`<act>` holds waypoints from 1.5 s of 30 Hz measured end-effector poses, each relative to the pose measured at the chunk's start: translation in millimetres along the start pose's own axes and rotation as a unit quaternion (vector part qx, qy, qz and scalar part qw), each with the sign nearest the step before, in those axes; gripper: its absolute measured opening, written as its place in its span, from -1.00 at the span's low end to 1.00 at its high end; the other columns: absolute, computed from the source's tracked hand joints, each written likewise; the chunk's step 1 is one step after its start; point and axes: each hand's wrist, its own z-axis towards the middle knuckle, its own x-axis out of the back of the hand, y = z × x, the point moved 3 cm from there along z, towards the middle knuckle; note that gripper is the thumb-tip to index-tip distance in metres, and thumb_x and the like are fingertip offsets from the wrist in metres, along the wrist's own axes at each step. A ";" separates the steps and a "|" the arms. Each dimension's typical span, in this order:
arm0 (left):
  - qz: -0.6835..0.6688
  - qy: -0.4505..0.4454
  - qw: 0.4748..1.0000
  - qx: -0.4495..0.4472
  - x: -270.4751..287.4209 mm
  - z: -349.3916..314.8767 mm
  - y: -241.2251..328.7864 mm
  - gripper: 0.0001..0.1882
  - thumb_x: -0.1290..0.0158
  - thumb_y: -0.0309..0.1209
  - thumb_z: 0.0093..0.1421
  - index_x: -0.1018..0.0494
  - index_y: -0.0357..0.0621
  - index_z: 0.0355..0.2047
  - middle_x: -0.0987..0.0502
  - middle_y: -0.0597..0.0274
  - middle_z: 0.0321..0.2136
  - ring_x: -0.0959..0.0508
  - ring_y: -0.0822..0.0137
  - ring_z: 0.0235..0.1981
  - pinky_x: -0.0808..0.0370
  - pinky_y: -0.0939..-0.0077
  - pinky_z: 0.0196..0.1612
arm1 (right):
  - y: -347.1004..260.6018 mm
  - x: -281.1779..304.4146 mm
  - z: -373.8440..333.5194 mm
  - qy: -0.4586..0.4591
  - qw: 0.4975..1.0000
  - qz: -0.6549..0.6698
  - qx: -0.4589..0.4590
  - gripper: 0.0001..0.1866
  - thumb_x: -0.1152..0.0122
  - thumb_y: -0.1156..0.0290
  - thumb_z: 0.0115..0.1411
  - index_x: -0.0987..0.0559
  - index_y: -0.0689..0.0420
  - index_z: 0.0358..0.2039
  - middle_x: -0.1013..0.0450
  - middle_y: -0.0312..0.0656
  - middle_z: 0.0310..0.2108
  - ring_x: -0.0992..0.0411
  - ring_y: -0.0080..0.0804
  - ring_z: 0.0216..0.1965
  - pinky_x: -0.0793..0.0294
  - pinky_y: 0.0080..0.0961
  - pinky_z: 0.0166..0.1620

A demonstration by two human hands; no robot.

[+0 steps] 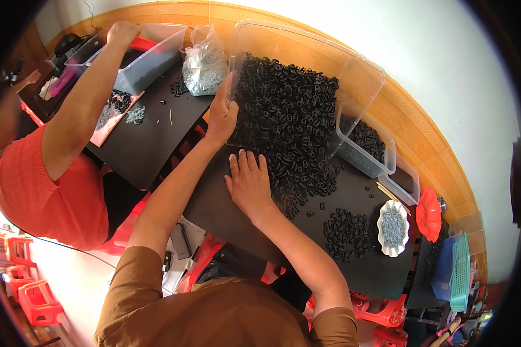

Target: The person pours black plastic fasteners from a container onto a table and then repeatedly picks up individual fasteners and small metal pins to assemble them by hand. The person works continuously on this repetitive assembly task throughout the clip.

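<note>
A large clear plastic bin [362,75] lies tipped at the back of the dark table [211,194]. Small black plastic pieces [289,110], each with holes, fill it and spread out of its mouth onto the tabletop. My left hand [222,115] holds the bin's left edge, with the thumb on the near side. Beside the pile's left edge, my right hand [250,184] rests on the table, fingers stretched out and nothing in it. A smaller heap of black pieces [347,234] lies farther right, apart from the main pile.
Right of the bin stand a smaller clear tub [364,165] of black pieces, a scalloped white dish [392,228] of grey bits and a red dish [428,214]. At left, a co-worker in red [52,191] reaches to another bin [156,63], near a bag [204,63].
</note>
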 end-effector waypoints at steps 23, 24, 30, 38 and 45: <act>-0.021 -0.019 1.000 0.010 -2.3 -5.8 -5.8 -0.25 0.15 -0.67 0.27 0.07 -0.20 0.46 -0.08 -0.10 0.41 -0.09 0.11 0.46 0.03 0.24 0.48 | -1.0 16.0 -4.8 0.083 0.991 0.060 0.090 -0.46 -0.18 0.22 0.27 -0.49 0.29 0.16 -0.39 0.04 0.19 -0.26 -0.08 0.29 -0.19 -0.14 0.33; -0.032 -0.033 0.999 0.017 -3.3 -5.4 -3.4 -0.26 0.13 -0.63 0.30 0.08 -0.20 0.47 -0.06 -0.10 0.42 -0.06 0.12 0.47 0.05 0.24 0.49 | -9.9 15.4 -1.0 0.097 0.988 0.076 0.095 -0.45 -0.18 0.21 0.27 -0.48 0.29 0.18 -0.38 0.04 0.21 -0.25 -0.08 0.31 -0.18 -0.15 0.34; -0.055 -0.106 0.992 0.045 2.7 -6.4 7.1 -0.24 0.02 -0.39 0.42 0.16 -0.25 0.48 0.05 -0.12 0.46 0.05 0.12 0.50 0.11 0.26 0.49 | -20.2 -8.0 15.4 0.053 0.995 0.049 0.068 -0.44 -0.16 0.21 0.29 -0.45 0.29 0.20 -0.38 0.03 0.22 -0.28 -0.10 0.31 -0.18 -0.14 0.35; -0.024 -0.111 0.992 0.057 7.9 -15.6 19.2 -0.24 0.07 -0.22 0.47 0.15 -0.34 0.46 0.05 -0.08 0.47 0.04 0.16 0.50 0.11 0.32 0.48 | 13.6 10.3 -13.0 0.007 0.999 0.004 0.039 -0.49 -0.13 0.26 0.30 -0.49 0.31 0.17 -0.42 0.05 0.19 -0.32 -0.07 0.27 -0.18 -0.12 0.33; -0.051 -0.083 0.994 0.046 13.0 -25.6 28.8 -0.32 0.13 -0.17 0.50 0.02 -0.32 0.44 -0.09 -0.08 0.42 -0.08 0.16 0.46 -0.02 0.34 0.45 | 26.9 12.4 -24.6 0.045 0.997 0.009 0.067 -0.54 -0.20 0.28 0.25 -0.56 0.31 0.08 -0.46 0.02 0.12 -0.33 -0.08 0.24 -0.19 -0.08 0.33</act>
